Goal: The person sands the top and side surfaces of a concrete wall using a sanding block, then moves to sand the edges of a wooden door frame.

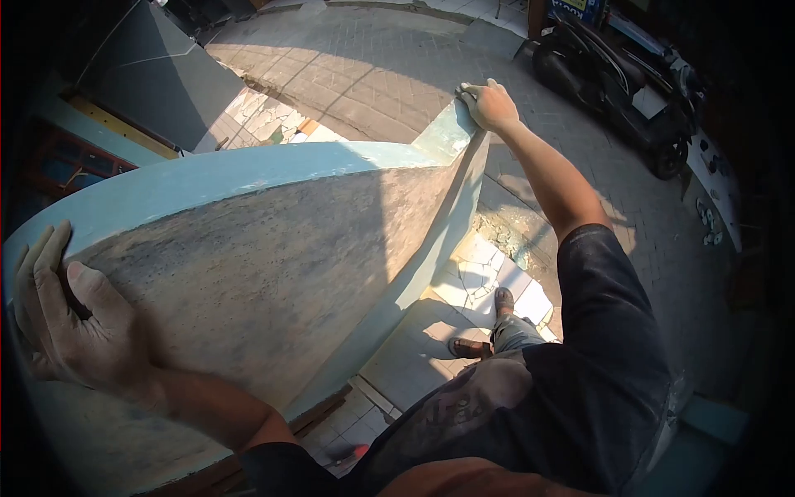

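A low wall (273,248) crosses the view, with a worn, mottled grey-brown face and a pale blue painted top edge (215,178). My left hand (79,315) rests against the wall at the far left, its dusty fingers stretched over the edge and its thumb apart. At the far end, my right hand (490,106) sits on the pale blue corner cap (447,132). Its fingers are bent down over the cap's tip; a small greyish thing seems to be under them, too hidden to name.
A dark motorbike (617,83) stands on the paved lane (356,66) at the upper right. Below me, my sandalled feet (489,327) stand on broken-tile flooring (476,277). A large grey panel (153,83) is at the upper left. Sandals (706,219) lie at the right.
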`<state>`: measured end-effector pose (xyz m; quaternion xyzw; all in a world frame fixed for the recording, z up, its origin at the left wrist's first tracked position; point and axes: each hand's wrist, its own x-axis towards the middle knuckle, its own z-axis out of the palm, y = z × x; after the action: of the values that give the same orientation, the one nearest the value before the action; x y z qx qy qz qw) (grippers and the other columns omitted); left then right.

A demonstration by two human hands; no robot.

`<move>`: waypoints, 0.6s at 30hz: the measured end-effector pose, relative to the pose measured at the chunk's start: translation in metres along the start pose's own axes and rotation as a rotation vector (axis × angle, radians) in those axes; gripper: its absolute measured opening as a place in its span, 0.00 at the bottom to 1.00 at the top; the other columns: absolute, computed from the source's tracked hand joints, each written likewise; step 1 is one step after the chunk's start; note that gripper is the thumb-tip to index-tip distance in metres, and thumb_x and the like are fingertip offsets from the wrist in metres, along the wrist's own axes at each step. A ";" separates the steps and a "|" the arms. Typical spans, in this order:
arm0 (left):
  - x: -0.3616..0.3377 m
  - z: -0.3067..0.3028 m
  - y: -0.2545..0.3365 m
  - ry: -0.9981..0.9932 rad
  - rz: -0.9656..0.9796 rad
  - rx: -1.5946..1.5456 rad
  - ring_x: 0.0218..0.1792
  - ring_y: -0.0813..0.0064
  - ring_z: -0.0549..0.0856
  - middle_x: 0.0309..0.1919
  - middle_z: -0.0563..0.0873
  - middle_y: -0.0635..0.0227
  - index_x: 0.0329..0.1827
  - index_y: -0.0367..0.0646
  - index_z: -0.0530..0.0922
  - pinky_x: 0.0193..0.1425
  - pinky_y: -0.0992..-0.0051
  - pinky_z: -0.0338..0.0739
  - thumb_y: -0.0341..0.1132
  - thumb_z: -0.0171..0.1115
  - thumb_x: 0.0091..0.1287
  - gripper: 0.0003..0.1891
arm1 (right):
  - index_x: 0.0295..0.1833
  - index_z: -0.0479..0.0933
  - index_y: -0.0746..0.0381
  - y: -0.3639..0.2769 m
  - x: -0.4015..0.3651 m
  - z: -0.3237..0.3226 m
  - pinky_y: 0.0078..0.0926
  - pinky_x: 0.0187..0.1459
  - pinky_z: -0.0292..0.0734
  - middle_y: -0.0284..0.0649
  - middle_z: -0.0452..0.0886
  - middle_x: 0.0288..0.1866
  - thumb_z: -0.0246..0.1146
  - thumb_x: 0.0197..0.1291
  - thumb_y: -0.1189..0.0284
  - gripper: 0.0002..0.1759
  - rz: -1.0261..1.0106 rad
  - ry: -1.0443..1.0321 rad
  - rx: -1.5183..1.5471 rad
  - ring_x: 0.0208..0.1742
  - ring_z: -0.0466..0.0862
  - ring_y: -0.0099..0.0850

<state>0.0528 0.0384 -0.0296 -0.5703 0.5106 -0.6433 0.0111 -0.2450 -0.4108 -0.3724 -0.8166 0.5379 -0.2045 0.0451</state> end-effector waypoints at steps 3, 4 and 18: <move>0.002 -0.004 0.010 -0.019 -0.051 -0.022 0.59 0.68 0.88 0.51 0.92 0.72 0.51 0.49 0.90 0.73 0.63 0.76 0.32 0.51 0.72 0.17 | 0.61 0.88 0.48 -0.034 -0.040 0.015 0.45 0.62 0.78 0.52 0.81 0.55 0.57 0.76 0.55 0.19 -0.125 0.045 0.085 0.58 0.82 0.49; 0.000 -0.003 0.010 -0.017 -0.075 -0.062 0.60 0.68 0.88 0.51 0.92 0.71 0.51 0.50 0.90 0.73 0.63 0.76 0.32 0.51 0.72 0.17 | 0.62 0.88 0.47 -0.048 -0.062 0.009 0.45 0.63 0.77 0.53 0.80 0.55 0.58 0.76 0.55 0.19 -0.217 -0.029 0.178 0.59 0.82 0.49; 0.052 0.003 0.203 -0.822 0.228 -0.339 0.50 0.70 0.91 0.43 0.92 0.62 0.45 0.45 0.90 0.77 0.62 0.68 0.50 0.60 0.73 0.18 | 0.62 0.87 0.46 -0.033 -0.050 0.003 0.44 0.62 0.78 0.51 0.81 0.54 0.58 0.77 0.56 0.18 -0.187 0.027 0.130 0.58 0.81 0.49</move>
<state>-0.0783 -0.0912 -0.1285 -0.7122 0.6212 -0.2658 0.1901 -0.2326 -0.3526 -0.3795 -0.8558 0.4455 -0.2531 0.0716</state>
